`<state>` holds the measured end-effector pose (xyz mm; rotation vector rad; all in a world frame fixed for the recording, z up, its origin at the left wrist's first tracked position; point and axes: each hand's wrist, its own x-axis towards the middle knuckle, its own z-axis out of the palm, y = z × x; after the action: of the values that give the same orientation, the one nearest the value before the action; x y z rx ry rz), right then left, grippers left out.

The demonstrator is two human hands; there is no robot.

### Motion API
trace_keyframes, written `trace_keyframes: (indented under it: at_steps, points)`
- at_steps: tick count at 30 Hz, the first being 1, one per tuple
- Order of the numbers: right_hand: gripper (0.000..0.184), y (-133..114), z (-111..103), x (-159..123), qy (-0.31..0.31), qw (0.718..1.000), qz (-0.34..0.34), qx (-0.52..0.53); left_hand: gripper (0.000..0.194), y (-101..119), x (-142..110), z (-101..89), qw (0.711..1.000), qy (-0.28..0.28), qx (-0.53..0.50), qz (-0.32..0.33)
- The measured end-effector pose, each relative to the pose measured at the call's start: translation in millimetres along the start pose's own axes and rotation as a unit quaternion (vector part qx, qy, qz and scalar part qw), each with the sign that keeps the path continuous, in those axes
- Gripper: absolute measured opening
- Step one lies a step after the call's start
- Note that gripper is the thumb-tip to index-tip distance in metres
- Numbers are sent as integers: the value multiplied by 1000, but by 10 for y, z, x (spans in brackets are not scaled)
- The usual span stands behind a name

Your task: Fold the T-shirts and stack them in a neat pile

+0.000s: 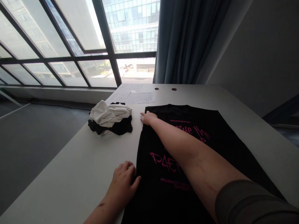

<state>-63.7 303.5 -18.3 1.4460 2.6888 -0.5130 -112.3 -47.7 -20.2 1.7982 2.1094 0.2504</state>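
A black T-shirt (pixel 224 146) with pink lettering lies spread out on the white table (pixel 77 168). My right hand (pixel 149 118) reaches across it to its far left corner. Those fingers are stretched out over the cloth's edge, with their tips past it above the tabletop. Closer to me, my left hand (pixel 124 178) rests on the table beside the shirt's left edge. Its fingers are loosely bent, and the thumb sticks out apart at the cloth. I see nothing held in it. My right forearm covers part of the print.
At the table's left edge sits a heap of clothes, a white garment (pixel 109 112) on top of a black one (pixel 121 127). Behind it lie printed paper sheets (pixel 140 97). Two round cable holes (pixel 174 89) are near the far edge. A window and a blue-grey curtain (pixel 179 43) stand beyond.
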Motion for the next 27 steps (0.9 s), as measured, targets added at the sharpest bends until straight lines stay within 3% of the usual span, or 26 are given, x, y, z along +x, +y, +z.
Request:
trace_keyframes:
  at_steps: [2, 5, 7, 11, 15, 18, 23, 27]
  points:
    - [55, -63, 11, 72, 2, 1000, 16, -17, 5, 54, -92, -81, 999, -47, -16, 6]
    - [52, -94, 27, 149, 16, 999, 25, -34, 5, 131, -148, -209, 993, -106, -44, -36]
    - [46, -68, 14, 181, 28, 999, 20, -41, 3, 158, -187, -258, 987, -127, -76, -68]
    - [37, 82, -86, 193, 66, 997, 5, -42, 18, 152, -329, -265, 975, -138, -153, -82]
    - [37, 315, -244, 106, 112, 993, -5, -29, 22, 176, -504, -292, 964, -133, -228, -9]
    - [36, 525, -385, -5, 135, 991, -5, -22, 23, 309, -608, -374, 965, -123, -226, 43]
    - [38, 972, -636, -229, 153, 987, 35, -16, 30, 742, -649, -459, 961, -134, -211, 121]
    - [40, 1385, -674, -440, 144, 986, 83, -9, 41, 1138, -545, -301, 946, -186, -174, 202]
